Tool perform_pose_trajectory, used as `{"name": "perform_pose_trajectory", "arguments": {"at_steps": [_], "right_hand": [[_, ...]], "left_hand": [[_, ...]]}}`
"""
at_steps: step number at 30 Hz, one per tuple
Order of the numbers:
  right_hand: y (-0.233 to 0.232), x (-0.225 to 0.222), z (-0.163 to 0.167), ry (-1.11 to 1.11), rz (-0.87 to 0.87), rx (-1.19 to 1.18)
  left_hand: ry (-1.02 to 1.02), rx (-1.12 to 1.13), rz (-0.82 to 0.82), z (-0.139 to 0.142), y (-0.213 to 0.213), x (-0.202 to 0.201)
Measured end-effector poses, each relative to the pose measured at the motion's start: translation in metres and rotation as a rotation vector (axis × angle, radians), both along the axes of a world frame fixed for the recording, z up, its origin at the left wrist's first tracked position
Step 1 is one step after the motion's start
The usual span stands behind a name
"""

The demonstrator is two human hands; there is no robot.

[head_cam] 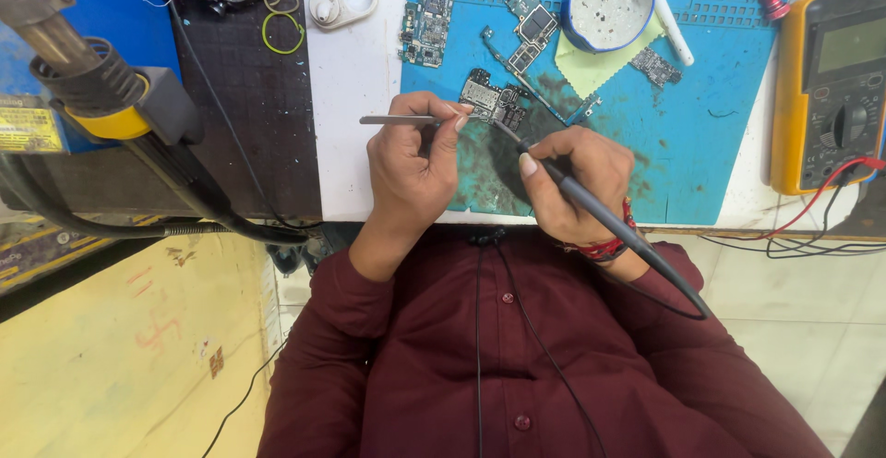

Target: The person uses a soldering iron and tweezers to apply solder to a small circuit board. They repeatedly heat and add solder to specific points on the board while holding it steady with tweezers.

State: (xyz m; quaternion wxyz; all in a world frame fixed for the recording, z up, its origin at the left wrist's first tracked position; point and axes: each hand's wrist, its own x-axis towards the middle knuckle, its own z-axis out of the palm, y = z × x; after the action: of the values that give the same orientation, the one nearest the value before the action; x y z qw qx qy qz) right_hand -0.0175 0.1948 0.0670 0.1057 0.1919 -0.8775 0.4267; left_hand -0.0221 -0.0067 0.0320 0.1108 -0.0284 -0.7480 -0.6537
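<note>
1. Holding a pair of metal tweezers (406, 119), the left hand (411, 167) has its fingers closed around them; their long axis runs nearly level, left to right, with the tips pointing right toward a small circuit board (494, 100).
2. The right hand (577, 181) is clamped like a pen grip on a dark soldering iron (591, 202). Its axis slants from lower right up to upper left, and its thin tip meets the same board from below and to the right.
3. That board lies on the blue work mat (701, 126), just above and between the two hands, touching or very nearly touching both tool tips; whether the tweezers actually pinch a part is too small to tell. Both hands are about equally near it.
4. The iron's cable trails back over the maroon shirt (517, 366), and a red thread band (609, 248) sits on the right wrist.
5. Other boards lie farther up the mat: a larger circuit board (426, 26) and a second bare board (531, 29), well apart from the tips.
6. A round blue-rimmed dish (606, 1) rests on a yellow-green cloth (595, 66).
7. A yellow multimeter (831, 80) stands at the right of the tabletop (346, 98), and a hot-air gun (92, 89) at the left.
8. Nothing stands between the tools and the board.
</note>
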Motion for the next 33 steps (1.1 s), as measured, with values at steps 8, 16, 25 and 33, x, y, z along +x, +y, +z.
{"name": "perform_pose_trajectory", "arguments": {"at_steps": [8,16,25,33], "right_hand": [[-0.0022,0.0007,0.0017,0.003,-0.006,0.001],[-0.0021,0.0009,0.0001,0.002,0.005,-0.013],[-0.0015,0.0015,-0.0004,-0.013,-0.019,-0.015],[-0.0017,0.0018,-0.0007,-0.005,-0.017,-0.018]], "left_hand": [[0.008,0.002,0.002,0.001,-0.0003,-0.0002],[0.008,0.006,-0.001,-0.0003,-0.001,0.0],[0.004,0.011,-0.006,-0.0011,-0.0011,-0.0002],[0.02,0.012,-0.008,-0.0006,-0.0013,0.0001]]}}
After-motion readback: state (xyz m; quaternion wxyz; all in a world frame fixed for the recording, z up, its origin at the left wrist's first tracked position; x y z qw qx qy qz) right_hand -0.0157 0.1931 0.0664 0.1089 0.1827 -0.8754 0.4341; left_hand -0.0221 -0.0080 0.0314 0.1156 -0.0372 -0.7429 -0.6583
